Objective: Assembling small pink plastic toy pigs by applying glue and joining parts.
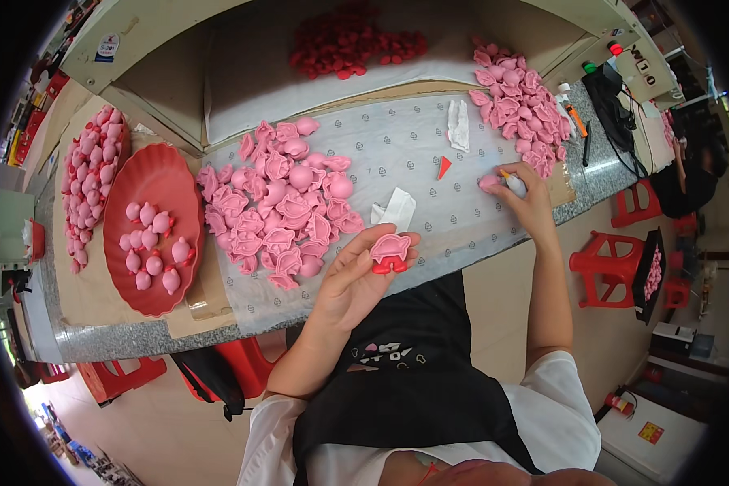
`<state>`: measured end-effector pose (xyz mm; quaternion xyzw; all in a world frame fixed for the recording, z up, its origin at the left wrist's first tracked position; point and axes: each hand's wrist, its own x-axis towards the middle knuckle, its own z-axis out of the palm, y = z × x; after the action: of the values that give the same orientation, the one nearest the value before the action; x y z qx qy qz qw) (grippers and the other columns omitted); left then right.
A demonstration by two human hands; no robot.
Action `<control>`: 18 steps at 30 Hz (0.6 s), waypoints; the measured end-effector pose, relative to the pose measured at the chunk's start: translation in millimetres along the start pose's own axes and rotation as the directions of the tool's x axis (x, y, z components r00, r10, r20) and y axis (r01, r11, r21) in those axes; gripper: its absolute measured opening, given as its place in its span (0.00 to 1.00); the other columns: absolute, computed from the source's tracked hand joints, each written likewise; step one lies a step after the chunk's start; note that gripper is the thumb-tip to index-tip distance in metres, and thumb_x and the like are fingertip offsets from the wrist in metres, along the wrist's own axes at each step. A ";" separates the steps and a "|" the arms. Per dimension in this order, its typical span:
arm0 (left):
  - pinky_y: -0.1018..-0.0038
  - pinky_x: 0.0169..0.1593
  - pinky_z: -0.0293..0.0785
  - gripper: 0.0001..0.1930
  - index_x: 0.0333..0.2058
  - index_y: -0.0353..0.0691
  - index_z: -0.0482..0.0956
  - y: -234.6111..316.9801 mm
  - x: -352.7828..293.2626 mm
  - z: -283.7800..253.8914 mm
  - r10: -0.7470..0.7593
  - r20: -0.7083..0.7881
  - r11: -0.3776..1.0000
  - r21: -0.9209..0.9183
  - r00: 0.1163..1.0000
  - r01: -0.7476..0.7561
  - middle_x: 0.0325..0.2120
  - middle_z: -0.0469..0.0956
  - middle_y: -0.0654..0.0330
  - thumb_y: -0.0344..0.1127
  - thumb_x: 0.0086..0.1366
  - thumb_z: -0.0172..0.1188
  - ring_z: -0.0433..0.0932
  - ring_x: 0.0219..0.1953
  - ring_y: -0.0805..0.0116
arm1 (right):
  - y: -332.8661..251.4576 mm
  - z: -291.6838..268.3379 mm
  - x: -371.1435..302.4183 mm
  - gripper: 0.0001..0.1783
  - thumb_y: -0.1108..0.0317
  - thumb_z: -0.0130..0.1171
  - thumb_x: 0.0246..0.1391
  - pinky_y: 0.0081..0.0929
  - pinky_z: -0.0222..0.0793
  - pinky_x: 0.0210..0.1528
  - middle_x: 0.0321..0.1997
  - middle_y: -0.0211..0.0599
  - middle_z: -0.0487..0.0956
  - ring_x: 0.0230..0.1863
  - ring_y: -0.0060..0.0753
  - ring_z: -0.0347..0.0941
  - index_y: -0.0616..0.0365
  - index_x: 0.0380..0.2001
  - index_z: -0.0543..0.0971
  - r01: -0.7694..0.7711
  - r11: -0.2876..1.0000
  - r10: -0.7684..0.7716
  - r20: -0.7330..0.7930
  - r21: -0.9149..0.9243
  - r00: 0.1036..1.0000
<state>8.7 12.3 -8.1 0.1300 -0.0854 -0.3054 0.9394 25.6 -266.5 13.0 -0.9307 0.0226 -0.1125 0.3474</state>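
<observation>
My left hand (350, 274) is closed around the edge of a small hollow pink figure piece (391, 245), which has a red two-lobed part (390, 266) at its lower end. Over the right side of the table, my right hand (531, 204) grips a small whitish bottle (514, 187) with a yellow tip. Another pink piece (488, 183) lies at its fingertips; whether they pinch it too is unclear. Beside my left hand spreads a big heap of pink shell-like pieces (278, 211). A crumpled white tissue (395, 207) sits just beyond that hand.
A red scalloped tray (164, 292) with several pink-and-red figures stands left, beside another full container (95, 174). More pink pieces (522, 105) lie back right, near an orange pen (576, 120). Red parts (352, 40) fill the cabinet shelf. A red scrap (445, 168) lies mid-table.
</observation>
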 end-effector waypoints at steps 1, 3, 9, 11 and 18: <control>0.67 0.52 0.55 0.20 0.46 0.34 0.61 -0.7 -0.4 -1.6 -0.023 0.004 1.000 -0.020 1.000 0.023 0.45 0.61 0.42 0.35 0.56 0.48 0.63 0.47 0.58 | 0.4 -1.0 1.0 0.14 0.73 0.59 0.33 0.20 0.59 0.37 0.26 0.32 0.70 0.32 0.29 0.67 0.63 0.29 0.74 0.005 1.000 -0.005 0.009 0.001 1.000; 0.67 0.52 0.55 0.20 0.47 0.34 0.61 -1.0 -1.3 -1.3 -0.031 -0.004 0.999 -0.037 1.000 0.031 0.45 0.61 0.42 0.35 0.56 0.48 0.63 0.47 0.58 | -2.4 -1.9 1.2 0.14 0.75 0.59 0.31 0.21 0.59 0.37 0.30 0.34 0.70 0.32 0.29 0.66 0.63 0.28 0.73 0.041 0.999 -0.046 0.129 0.035 0.991; 0.66 0.51 0.56 0.21 0.48 0.36 0.58 -3.6 1.2 1.8 -0.086 -0.064 0.996 -0.017 0.994 0.085 0.45 0.62 0.42 0.34 0.56 0.47 0.64 0.46 0.56 | -59.4 2.1 -23.9 0.16 0.78 0.59 0.27 0.15 0.57 0.29 0.34 0.33 0.68 0.28 0.21 0.62 0.61 0.28 0.75 -0.054 0.940 0.048 0.028 0.336 0.998; 0.72 0.51 0.56 0.20 0.49 0.34 0.57 -4.9 0.8 4.1 -0.092 -0.011 0.996 -0.003 0.996 0.092 0.44 0.64 0.50 0.32 0.57 0.45 0.64 0.47 0.64 | -94.8 13.2 -37.9 0.16 0.77 0.60 0.27 0.14 0.55 0.27 0.34 0.33 0.68 0.28 0.20 0.61 0.60 0.29 0.75 0.028 0.926 -0.058 0.071 0.377 0.996; 0.75 0.49 0.58 0.24 0.51 0.39 0.55 -5.9 -2.8 7.0 -0.069 -0.036 0.991 0.116 0.997 0.073 0.42 0.67 0.56 0.31 0.56 0.49 0.64 0.45 0.71 | -120.2 36.8 -53.1 0.20 0.70 0.65 0.28 0.15 0.55 0.25 0.35 0.34 0.67 0.26 0.21 0.59 0.57 0.32 0.76 0.234 0.919 -0.264 0.055 0.318 0.963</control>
<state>1.6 7.9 -3.5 0.1927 -0.0836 -0.3311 0.9199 -22.2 -145.4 54.0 -0.8645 -0.1307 -0.1129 0.4721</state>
